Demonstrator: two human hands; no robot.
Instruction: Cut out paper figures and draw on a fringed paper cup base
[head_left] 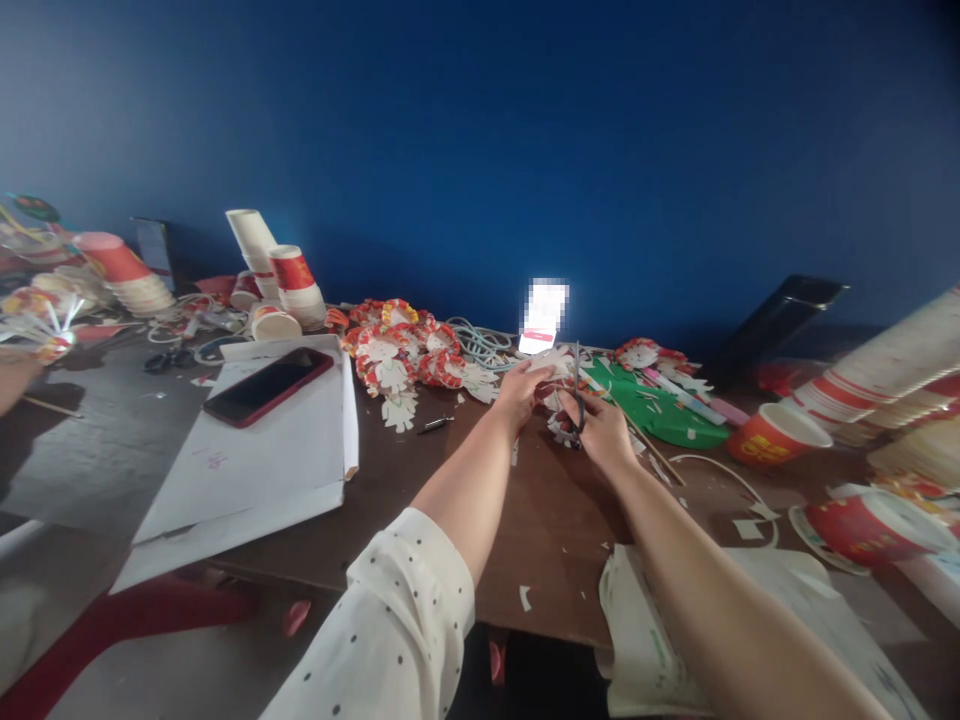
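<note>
White paper, small and thin-looking: this white paper piece is pinched between closed fingers of the left hand, just past the fingertips. The right hand has its fingers curled around dark-handled metal scissors, blades pointing up just beside the paper. Step in hand looks like trimming paper; the next cut would call for a steady left pinch and turning the paper into the blades. A cluster of red-and-white paper decorations lies left of the left fingers; a flat green sheet with scraps lies right of the right fingers. Hard to tell: blade gap, exact paper outline, whether the white cut-out below the fingers is attached. The lit phone beyond them is partly pixelated. Another person's hand, far left, is cut off.
</note>
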